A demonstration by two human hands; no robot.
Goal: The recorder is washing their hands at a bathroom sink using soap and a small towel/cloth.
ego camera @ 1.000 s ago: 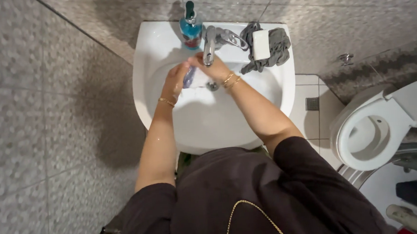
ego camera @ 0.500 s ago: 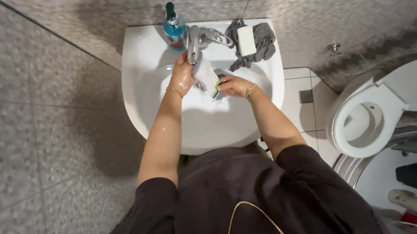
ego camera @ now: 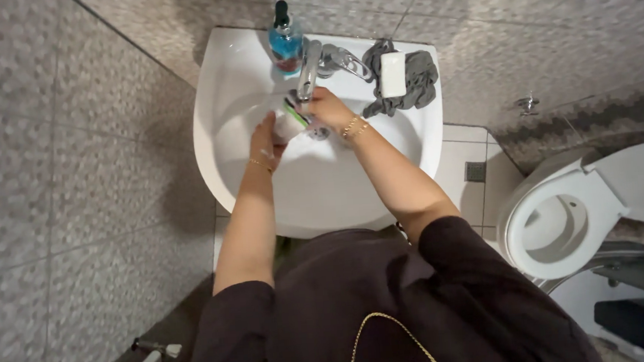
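The head view looks straight down on a white washbasin [ego camera: 323, 196] set against a grey tiled wall. Both hands meet over the bowl just under the chrome tap [ego camera: 308, 70]. The left hand [ego camera: 266, 140] is cupped with its grip closed round a small white object [ego camera: 286, 122] that carries a thin green-and-dark stripe along one edge; what kind of thing it is cannot be told, since the hands hide much of it. The right hand [ego camera: 328, 106] lies on the object's other side with its fingers curled against it, so its grip is closed on the same piece. The object sits between the two palms, just below the tap's spout and above the drain. Each wrist wears a thin gold chain.

Counted on the basin's back rim: one blue bottle with a dark pump top [ego camera: 285, 41], standing upright just left of the tap; one tap; one grey cloth [ego camera: 416, 82], crumpled to the right of the tap; and one white bar of soap [ego camera: 393, 74] lying on that cloth.

To the right, well apart from the basin, stands one white toilet [ego camera: 563, 226] with its seat down and lid up. One small chrome valve [ego camera: 528, 104] sticks out of the wall above it. The person's dark sleeves fill the lower part of the view.
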